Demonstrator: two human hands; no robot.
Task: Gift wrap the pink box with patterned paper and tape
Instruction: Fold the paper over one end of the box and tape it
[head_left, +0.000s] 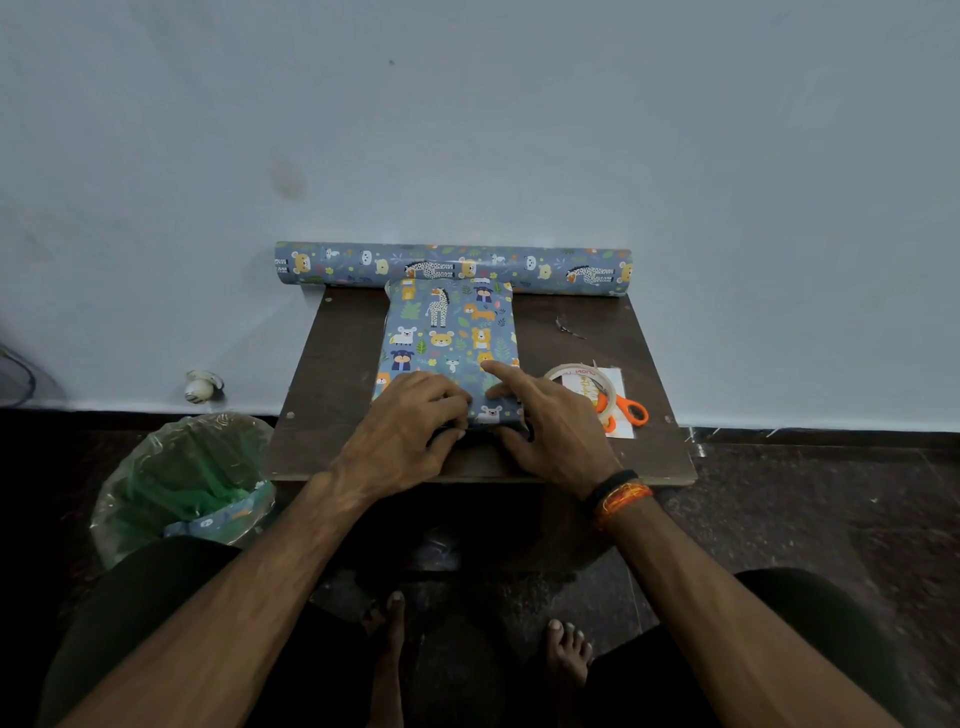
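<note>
Now both hands are folding the near end flap: left hand (410, 426) fingers curling on the box (449, 338), right hand (545, 421) forefinger pressing straight. Next, I think, tape (584, 382).

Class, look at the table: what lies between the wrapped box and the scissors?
In the head view, the roll of clear tape sits between the wrapped box and the orange-handled scissors, partly overlapping the scissors on a white card.
</note>
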